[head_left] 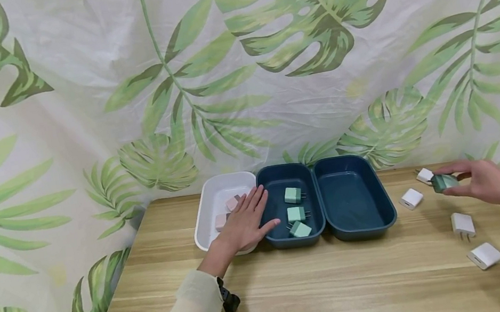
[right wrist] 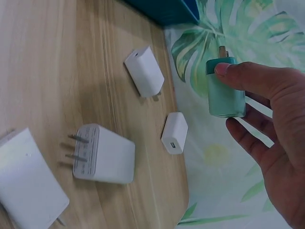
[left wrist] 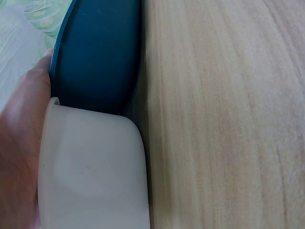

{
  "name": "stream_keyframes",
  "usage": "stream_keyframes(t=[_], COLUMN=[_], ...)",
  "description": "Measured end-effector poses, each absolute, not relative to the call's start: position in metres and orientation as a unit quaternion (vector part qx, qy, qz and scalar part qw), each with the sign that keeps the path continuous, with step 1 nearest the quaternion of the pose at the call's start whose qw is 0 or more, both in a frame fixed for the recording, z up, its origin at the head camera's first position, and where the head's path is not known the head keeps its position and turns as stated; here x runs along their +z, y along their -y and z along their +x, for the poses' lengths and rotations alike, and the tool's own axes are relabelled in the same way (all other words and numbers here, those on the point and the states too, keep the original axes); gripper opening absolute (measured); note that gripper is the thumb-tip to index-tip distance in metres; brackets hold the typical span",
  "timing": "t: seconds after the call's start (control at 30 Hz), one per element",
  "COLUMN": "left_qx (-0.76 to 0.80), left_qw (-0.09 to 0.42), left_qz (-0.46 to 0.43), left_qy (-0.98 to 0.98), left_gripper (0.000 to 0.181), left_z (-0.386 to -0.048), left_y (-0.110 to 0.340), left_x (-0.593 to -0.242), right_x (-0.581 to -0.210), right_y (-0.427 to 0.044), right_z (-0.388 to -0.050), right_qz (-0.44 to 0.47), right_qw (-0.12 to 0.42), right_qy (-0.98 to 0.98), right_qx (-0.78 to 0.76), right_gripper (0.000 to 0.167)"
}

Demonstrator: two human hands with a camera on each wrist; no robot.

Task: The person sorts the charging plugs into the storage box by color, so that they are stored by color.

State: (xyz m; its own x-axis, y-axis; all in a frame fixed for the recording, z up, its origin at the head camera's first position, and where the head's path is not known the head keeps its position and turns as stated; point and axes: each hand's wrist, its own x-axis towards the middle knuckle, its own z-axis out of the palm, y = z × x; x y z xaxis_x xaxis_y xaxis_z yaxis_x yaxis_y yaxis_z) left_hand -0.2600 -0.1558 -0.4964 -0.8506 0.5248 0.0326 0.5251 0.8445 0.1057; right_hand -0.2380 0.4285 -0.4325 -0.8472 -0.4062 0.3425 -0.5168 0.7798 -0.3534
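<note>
Green charger (head_left: 445,182) sits toward the far right, where the right hand (head_left: 489,182) pinches its body between thumb and fingers, the prongs (right wrist: 222,51) pointing away from the palm; it appears lifted off the wooden table (head_left: 322,285). From the left, the left hand (head_left: 243,225) lies with straight fingers and thumb spread over the white tray (head_left: 216,188), reaching across to the middle blue tray (head_left: 282,176) and grasping nothing; it is best kept flat and light, so that neither tray tips or slides. On the right, a good hold would press on the flat sides, with the thumb set a little back from the metal, firm enough that the smooth casing cannot twist, and high enough to miss the white chargers (head_left: 411,198) close by. Counted from the left, there are three trays, one white and two blue. Two pink chargers (head_left: 222,220) show in the white one, though the hand may hide more; three green chargers (head_left: 296,214) lie in the middle one, and the right blue tray (head_left: 355,194) stands beside it. With the one held, green makes four. White also makes four, strung along the right part of the table from its back edge toward the person.
</note>
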Motion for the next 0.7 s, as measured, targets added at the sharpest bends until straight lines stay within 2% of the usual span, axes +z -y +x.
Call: stream_keyframes(t=[0.4, 0.7], left_qx=[-0.055, -0.053], left_qw=[0.001, 0.003], left_qz=[-0.272, -0.273], left_qy=[0.961, 0.961], left_gripper=[0.092, 0.093], left_z=[-0.26, -0.262], left_y=[0.157, 0.157], left_x=[-0.498, -0.501], right_x=[-0.423, -0.418], right_y=[-0.396, -0.375], right_z=[-0.244, -0.245], right_qz=[0.314, 0.332], right_qw=[0.156, 0.15], right_qy=[0.914, 0.907], right_qx=[0.203, 0.211], right_gripper=[0.053, 0.051])
